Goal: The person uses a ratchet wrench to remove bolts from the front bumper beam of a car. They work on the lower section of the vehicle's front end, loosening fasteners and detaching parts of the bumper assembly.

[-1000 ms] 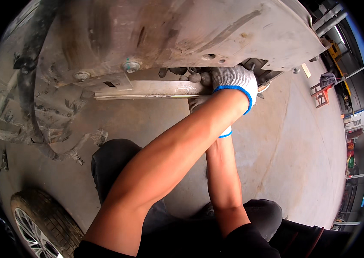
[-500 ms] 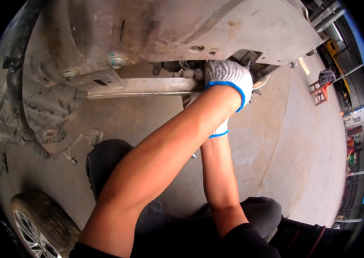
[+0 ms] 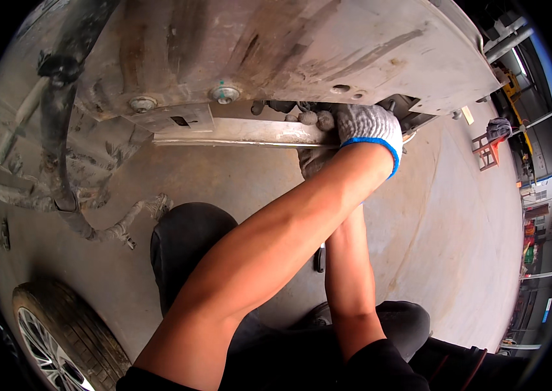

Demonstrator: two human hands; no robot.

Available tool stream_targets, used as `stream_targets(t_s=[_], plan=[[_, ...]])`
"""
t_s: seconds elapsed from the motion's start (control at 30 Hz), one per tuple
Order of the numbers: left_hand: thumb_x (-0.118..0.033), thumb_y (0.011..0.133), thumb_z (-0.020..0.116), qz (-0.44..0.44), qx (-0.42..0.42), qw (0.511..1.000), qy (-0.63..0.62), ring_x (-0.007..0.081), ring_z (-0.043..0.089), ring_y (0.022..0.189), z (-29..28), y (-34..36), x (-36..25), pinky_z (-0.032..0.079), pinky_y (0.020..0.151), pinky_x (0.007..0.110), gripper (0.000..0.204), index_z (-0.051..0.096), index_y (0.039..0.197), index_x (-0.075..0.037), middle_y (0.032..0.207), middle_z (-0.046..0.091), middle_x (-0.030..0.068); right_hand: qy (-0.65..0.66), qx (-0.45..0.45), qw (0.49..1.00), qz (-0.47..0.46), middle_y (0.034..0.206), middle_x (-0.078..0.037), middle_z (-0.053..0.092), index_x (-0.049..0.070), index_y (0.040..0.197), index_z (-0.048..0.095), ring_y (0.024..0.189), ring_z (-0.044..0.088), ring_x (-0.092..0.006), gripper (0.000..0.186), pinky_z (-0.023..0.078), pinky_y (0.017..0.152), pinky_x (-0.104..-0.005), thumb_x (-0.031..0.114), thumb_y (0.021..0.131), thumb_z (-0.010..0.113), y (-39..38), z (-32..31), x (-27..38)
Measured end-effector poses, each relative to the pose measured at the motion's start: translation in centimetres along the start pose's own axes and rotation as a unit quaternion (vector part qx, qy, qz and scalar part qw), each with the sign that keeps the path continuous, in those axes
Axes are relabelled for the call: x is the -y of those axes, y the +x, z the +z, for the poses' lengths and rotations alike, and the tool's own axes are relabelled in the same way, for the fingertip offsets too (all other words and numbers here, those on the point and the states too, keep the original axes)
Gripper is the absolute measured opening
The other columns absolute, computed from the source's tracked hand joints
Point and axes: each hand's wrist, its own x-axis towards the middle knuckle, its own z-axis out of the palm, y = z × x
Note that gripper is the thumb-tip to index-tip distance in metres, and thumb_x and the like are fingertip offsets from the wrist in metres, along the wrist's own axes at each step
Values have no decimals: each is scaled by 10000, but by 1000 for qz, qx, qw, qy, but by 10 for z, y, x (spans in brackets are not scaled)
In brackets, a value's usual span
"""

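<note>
My left hand [image 3: 368, 127], in a grey-white knit glove with a blue cuff, reaches across over my right arm. It is up at the right end of a pale metal crossbar [image 3: 250, 132], by an opening [image 3: 406, 104] in the underside of a dirty grey vehicle panel [image 3: 276, 58]. Its fingers are hidden. My right hand [image 3: 315, 161], gloved too, is mostly behind my left forearm and closes round the bar from below. Rounded grey glove fingertips [image 3: 308, 118] show over the bar's top edge; I cannot tell for certain whose hand they belong to.
Bolts [image 3: 226, 95] and holes mark the panel. At the left hang a black hose [image 3: 57, 130] and a wrapped cable [image 3: 119, 229]. A wheel [image 3: 70, 332] lies lower left. A black-handled tool [image 3: 319, 259] lies on the floor, and a red stool [image 3: 486, 151] stands right.
The view has shifted, so panel, bar and arms appear farther right and slightly lower. Both hands stay at the bar. The black tool handle now shows beside my right forearm.
</note>
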Motion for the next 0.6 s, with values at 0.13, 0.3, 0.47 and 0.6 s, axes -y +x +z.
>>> stream_targets(t_s=[0.13,0.3,0.47,0.6], plan=[[-166,831,600,6,-4,1000,-6,314,705,907,1,0,0,549,751,439,218,752,957,-75,973,730,158,14,8,1000,6,1322,-103,553,119,1349,472,1173,550,-274,486,474,977,-451,473,1035,360,1,-2,-3],[-336,852,560,37,56,998,3,323,696,925,-6,2,9,541,790,454,340,743,991,-85,1010,721,158,75,29,996,27,1323,-103,553,121,1351,472,1173,551,-274,488,475,977,-453,476,1035,359,4,-6,-16],[-375,877,541,12,110,989,-99,363,652,1063,-22,14,7,504,923,497,442,709,1081,-22,1137,675,223,179,54,981,56,1325,-103,553,122,1353,471,1173,551,-275,491,476,976,-454,478,1035,358,11,0,-19],[-349,845,570,81,2,994,-75,398,640,1034,12,41,28,521,892,471,427,679,1123,-43,1152,659,222,12,-164,986,6,1323,-109,552,117,1354,468,1174,552,-289,466,478,975,-466,443,1043,347,14,35,-31]])
